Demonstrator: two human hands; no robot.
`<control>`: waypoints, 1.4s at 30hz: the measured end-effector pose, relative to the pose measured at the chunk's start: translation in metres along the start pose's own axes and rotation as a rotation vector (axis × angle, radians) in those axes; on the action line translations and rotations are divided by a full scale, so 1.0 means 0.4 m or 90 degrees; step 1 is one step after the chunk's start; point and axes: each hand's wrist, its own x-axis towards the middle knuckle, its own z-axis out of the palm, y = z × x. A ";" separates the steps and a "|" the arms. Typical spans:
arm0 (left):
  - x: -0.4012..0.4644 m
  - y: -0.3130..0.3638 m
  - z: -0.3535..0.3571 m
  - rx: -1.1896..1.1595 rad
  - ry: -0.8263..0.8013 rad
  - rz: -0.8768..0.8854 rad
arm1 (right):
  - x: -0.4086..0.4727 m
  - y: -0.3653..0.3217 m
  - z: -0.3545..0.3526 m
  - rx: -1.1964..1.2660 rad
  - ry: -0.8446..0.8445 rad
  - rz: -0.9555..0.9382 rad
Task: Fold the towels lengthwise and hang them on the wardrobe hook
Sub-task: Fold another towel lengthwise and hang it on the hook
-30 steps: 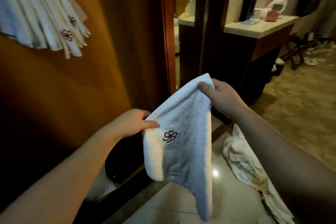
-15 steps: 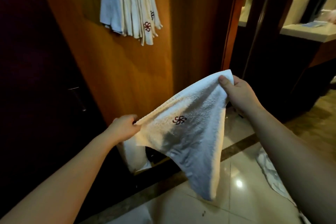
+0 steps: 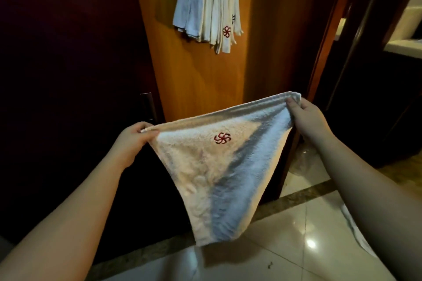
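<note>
A white towel (image 3: 219,173) with a red pinwheel emblem hangs stretched between my hands in front of the wardrobe. My left hand (image 3: 133,138) pinches its left top corner. My right hand (image 3: 307,116) pinches its right top corner, held a little higher. The towel sags to a point below. Above, several folded white towels (image 3: 209,4) hang in a bunch on the orange wooden wardrobe panel (image 3: 201,75); the hook itself is hidden behind them.
A dark wardrobe door (image 3: 68,52) with a metal handle (image 3: 149,105) stands at the left. Glossy floor tiles (image 3: 285,246) lie below, with white cloth (image 3: 356,230) on the floor at the right. A dark doorway frame (image 3: 365,52) is at the right.
The view has swung left toward the wardrobe, so the hanging towels now sit above centre. My hands have pulled apart, stretching the towel's top edge taut.
</note>
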 end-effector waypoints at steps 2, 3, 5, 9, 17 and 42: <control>-0.009 -0.002 -0.034 -0.198 -0.013 -0.009 | -0.018 -0.021 0.016 0.034 0.003 -0.001; -0.010 -0.001 -0.044 -0.254 -0.028 -0.003 | -0.021 -0.031 0.022 0.048 0.003 0.006; -0.023 0.005 -0.058 -0.332 -0.056 0.007 | -0.025 -0.046 0.032 0.085 -0.008 0.019; -0.056 0.034 -0.063 -0.459 -0.048 -0.019 | -0.007 -0.049 0.051 0.201 -0.034 0.088; -0.149 0.142 -0.024 -0.547 0.115 -0.177 | -0.045 -0.102 0.124 0.436 -0.100 0.309; -0.393 0.215 0.271 -0.304 0.026 0.088 | -0.395 -0.239 0.228 0.221 -0.132 -0.045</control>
